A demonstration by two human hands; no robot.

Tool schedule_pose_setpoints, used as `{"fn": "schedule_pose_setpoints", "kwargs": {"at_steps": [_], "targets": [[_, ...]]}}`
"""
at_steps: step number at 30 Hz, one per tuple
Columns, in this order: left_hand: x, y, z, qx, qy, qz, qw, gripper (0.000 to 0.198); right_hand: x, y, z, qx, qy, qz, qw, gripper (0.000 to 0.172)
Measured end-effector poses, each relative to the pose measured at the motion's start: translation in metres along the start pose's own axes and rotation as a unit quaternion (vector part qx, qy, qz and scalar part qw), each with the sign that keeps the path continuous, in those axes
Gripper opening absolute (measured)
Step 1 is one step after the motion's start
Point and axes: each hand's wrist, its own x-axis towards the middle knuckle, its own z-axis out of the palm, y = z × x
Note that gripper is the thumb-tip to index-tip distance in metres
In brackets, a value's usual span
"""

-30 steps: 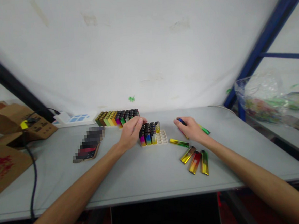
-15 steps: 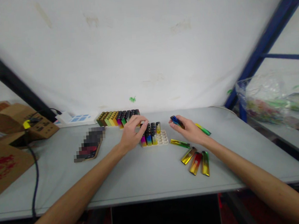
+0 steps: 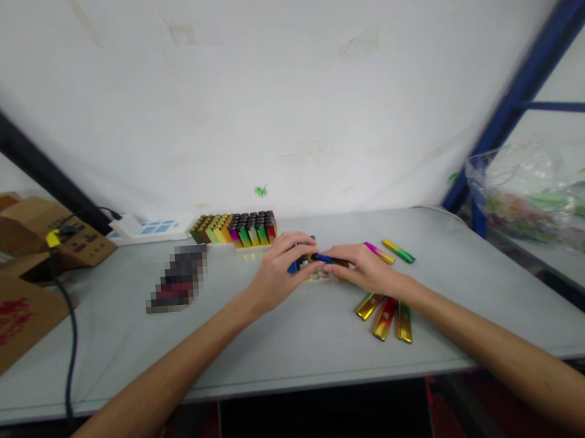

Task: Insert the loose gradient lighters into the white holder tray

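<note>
A blue lighter [image 3: 328,259] is held level between my two hands, over a white holed tray [image 3: 318,276]. My right hand [image 3: 369,268] is closed round its right part. The fingertips of my left hand [image 3: 282,266] pinch its left end. Lighters standing in the tray are mostly hidden by my left hand. Several loose lighters lie around my right hand: a red and gold lighter [image 3: 385,319], a green and gold lighter [image 3: 404,322], a gold lighter [image 3: 367,306], a pink and yellow lighter [image 3: 381,253] and a yellow and green lighter [image 3: 398,251].
Filled blocks of upright lighters [image 3: 253,232] stand by the wall. To their left lie a power strip [image 3: 160,229] and a phone [image 3: 179,280], partly pixelated. Cardboard boxes [image 3: 15,305] and a black cable [image 3: 70,341] occupy the left side. A clear plastic bag [image 3: 525,189] sits at the right.
My right hand has moved left with the blue lighter, over the tray. My left hand has shifted right to meet it and now grips the lighter's other end.
</note>
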Motion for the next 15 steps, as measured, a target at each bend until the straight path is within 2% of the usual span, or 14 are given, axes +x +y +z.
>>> {"fn": "schedule_pose_setpoints", "kwargs": {"at_steps": [5,8,11,15], "targets": [[0.007,0.002,-0.009,-0.019,0.009,-0.064,0.998,0.016,0.001,0.004,-0.01,-0.054,0.07,-0.011,0.996,0.037],[0.012,-0.002,-0.011,0.007,0.009,-0.075,0.997,0.015,0.0,0.009,-0.022,-0.088,0.136,0.003,0.987,0.031],[0.016,-0.007,-0.008,0.03,-0.017,-0.072,0.997,0.012,-0.002,0.012,-0.034,-0.124,0.169,-0.002,0.978,0.031],[0.019,-0.013,-0.001,0.042,-0.057,-0.079,0.994,0.011,-0.003,0.011,-0.042,-0.155,0.183,-0.009,0.971,0.03]]}}
